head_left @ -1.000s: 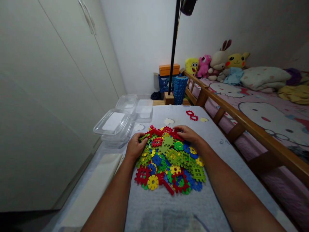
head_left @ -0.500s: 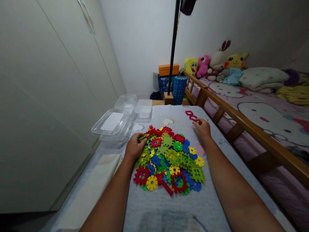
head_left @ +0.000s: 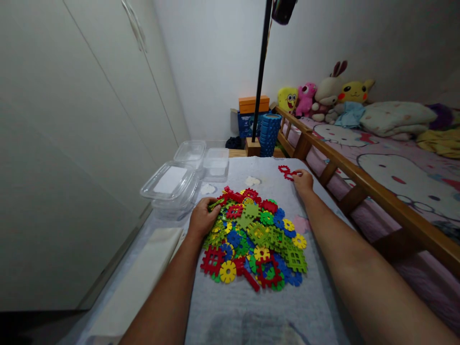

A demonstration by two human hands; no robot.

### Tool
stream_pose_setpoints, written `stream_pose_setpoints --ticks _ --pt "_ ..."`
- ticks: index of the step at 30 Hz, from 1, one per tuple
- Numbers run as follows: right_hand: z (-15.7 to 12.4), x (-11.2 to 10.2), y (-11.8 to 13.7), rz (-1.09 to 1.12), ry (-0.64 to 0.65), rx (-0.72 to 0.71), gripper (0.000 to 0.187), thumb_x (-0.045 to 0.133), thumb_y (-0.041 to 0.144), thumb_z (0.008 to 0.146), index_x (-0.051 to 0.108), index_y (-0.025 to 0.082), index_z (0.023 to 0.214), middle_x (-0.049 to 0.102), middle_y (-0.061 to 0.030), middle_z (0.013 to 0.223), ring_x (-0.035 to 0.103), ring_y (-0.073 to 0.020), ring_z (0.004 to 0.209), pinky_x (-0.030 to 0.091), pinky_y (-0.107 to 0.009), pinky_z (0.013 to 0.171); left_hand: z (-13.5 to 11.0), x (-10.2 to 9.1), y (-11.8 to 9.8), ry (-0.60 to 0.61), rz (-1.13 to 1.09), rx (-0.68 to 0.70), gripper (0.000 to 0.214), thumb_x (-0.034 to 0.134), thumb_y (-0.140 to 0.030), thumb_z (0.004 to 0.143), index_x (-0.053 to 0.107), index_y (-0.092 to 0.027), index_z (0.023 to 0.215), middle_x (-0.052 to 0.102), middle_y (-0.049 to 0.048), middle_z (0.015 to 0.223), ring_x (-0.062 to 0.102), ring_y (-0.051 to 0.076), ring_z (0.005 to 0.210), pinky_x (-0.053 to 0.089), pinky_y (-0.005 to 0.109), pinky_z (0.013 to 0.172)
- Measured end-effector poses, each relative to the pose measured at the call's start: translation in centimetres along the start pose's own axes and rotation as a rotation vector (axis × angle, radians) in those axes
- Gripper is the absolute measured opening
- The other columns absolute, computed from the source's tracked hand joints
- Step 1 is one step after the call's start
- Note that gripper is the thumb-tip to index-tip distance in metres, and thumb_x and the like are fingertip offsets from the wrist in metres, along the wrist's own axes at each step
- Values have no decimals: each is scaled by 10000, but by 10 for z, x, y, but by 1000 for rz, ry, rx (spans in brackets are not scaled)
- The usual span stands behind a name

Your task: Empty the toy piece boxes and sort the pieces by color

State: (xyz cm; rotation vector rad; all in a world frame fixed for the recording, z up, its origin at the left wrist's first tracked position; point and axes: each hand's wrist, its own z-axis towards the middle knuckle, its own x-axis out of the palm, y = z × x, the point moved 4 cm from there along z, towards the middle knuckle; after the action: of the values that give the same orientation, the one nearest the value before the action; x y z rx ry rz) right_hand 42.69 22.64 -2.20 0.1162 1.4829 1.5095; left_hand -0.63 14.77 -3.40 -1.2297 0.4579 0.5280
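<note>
A heap of interlocking plastic building pieces (head_left: 258, 235) in red, green, yellow and blue lies before me, with squares, toothed discs and a red bar among them. At the heap's left side my left hand (head_left: 204, 218) has its fingers curled around a light-green piece (head_left: 216, 204), partly hidden by the hand. Farther off, beyond the heap's right side, my right hand (head_left: 304, 181) is closed in a pinch at the edge of a red open-framed piece (head_left: 289, 176). Another red frame piece (head_left: 283, 169) lies just beyond it on the cloth.
Clear plastic boxes (head_left: 168, 181) stand at the left, some stacked, near a folded cream cloth (head_left: 143, 261). A wooden bed rail (head_left: 330, 170) runs along the right. Behind the table rises a black pole (head_left: 260, 76) on a wooden base, beside a blue roller (head_left: 269, 135).
My right hand has shifted slightly away from me and right along the red pieces. My left hand keeps its place on the heap. The whole view has moved slightly.
</note>
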Motion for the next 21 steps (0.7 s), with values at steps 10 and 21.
stream_pose_setpoints --ticks 10,21 --pt "-16 -5 -4 246 131 118 317 602 260 637 642 185 942 586 13 695 522 -132 586 383 -233 514 0 1 1 10 -9 -13 282 580 -413 818 673 -201 978 711 74 1031 661 238 975 509 394 935" --pt "-97 -2 48 82 1079 -140 310 781 330 605 731 159 858 686 -14 738 545 -124 611 413 -241 560 1 1 1 7 3 -4 264 579 -406 811 671 -202 952 708 70 1012 658 238 976 502 391 949"
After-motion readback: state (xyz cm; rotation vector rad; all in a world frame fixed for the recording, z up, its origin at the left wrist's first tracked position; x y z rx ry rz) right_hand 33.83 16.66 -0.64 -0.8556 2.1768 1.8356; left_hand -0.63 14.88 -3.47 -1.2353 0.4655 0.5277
